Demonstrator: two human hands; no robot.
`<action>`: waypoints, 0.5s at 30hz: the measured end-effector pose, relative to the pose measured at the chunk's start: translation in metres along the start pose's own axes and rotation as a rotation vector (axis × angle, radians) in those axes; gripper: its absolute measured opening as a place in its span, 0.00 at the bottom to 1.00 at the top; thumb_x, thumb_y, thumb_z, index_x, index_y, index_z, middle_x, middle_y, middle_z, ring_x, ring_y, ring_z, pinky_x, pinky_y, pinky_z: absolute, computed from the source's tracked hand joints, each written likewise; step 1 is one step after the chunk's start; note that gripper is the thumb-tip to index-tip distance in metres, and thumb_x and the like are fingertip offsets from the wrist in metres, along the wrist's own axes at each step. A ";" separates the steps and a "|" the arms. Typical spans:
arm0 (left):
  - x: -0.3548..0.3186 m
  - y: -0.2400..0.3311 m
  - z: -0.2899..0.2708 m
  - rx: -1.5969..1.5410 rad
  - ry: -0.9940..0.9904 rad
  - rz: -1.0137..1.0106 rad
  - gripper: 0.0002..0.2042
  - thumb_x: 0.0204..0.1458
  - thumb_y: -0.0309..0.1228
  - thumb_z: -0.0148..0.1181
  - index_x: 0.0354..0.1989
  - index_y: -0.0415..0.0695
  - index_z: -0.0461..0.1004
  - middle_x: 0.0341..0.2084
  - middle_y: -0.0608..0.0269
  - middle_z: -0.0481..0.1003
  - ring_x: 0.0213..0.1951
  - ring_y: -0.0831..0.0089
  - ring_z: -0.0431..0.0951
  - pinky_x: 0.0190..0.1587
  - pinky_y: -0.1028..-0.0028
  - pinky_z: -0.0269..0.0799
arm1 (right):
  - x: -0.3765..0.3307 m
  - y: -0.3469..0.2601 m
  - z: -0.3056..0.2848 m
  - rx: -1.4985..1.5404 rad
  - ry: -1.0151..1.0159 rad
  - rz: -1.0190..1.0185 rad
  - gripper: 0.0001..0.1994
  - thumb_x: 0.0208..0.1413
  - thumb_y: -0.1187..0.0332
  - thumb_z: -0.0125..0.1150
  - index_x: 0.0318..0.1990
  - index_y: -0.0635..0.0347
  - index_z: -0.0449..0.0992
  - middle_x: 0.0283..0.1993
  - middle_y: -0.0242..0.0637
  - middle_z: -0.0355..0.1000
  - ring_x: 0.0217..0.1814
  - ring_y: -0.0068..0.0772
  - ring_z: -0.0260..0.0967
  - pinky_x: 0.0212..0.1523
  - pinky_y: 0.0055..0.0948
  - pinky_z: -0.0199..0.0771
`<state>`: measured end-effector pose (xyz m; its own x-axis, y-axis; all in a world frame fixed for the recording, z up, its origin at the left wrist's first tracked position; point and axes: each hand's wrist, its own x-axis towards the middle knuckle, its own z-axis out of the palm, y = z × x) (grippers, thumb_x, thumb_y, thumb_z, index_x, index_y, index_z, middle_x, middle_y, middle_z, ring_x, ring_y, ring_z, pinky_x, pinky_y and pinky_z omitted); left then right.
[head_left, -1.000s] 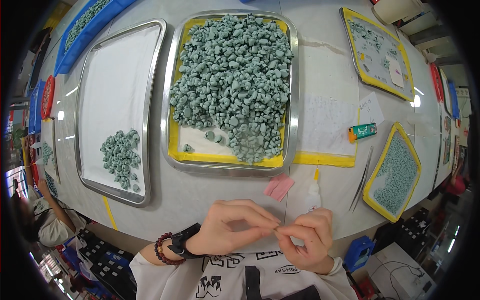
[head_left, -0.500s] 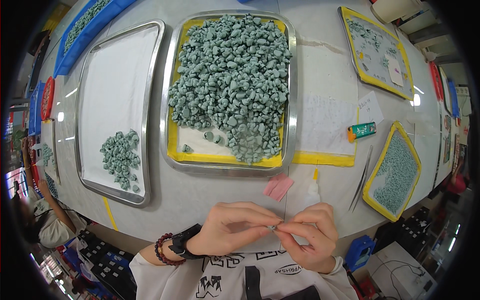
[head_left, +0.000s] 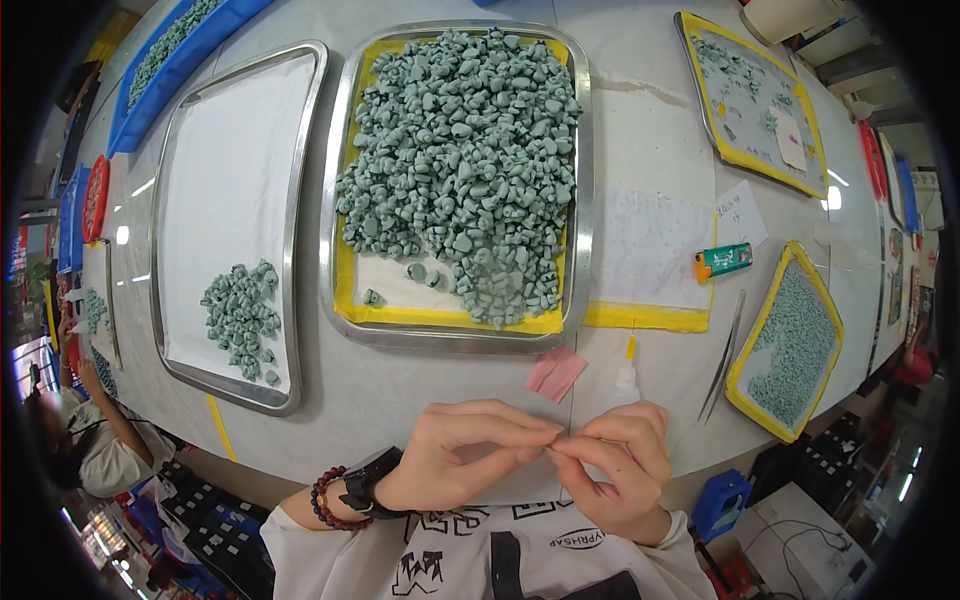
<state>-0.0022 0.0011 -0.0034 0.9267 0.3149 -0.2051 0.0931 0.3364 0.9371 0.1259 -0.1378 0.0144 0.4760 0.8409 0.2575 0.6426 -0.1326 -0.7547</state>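
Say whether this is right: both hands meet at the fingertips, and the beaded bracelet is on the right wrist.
Not the right wrist: the head view shows the beaded bracelet on the left one. The left hand and right hand do meet at the fingertips.

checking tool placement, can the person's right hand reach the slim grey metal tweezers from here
Likely yes: nothing visible blocks the right hand from the tweezers ahead to its right, though it meets the left hand.
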 end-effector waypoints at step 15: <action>-0.001 -0.003 0.001 -0.052 0.058 0.018 0.11 0.45 0.13 0.56 0.36 0.36 0.78 0.36 0.53 0.78 0.34 0.74 0.77 0.38 0.77 0.73 | -0.001 -0.006 0.004 -0.038 0.019 0.011 0.12 0.31 0.77 0.69 0.29 0.55 0.77 0.29 0.25 0.68 0.31 0.28 0.65 0.35 0.27 0.58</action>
<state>-0.0035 -0.0010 -0.0055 0.9053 0.3717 -0.2055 0.0559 0.3754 0.9252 0.1191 -0.1360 0.0158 0.4941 0.8294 0.2606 0.6592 -0.1620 -0.7343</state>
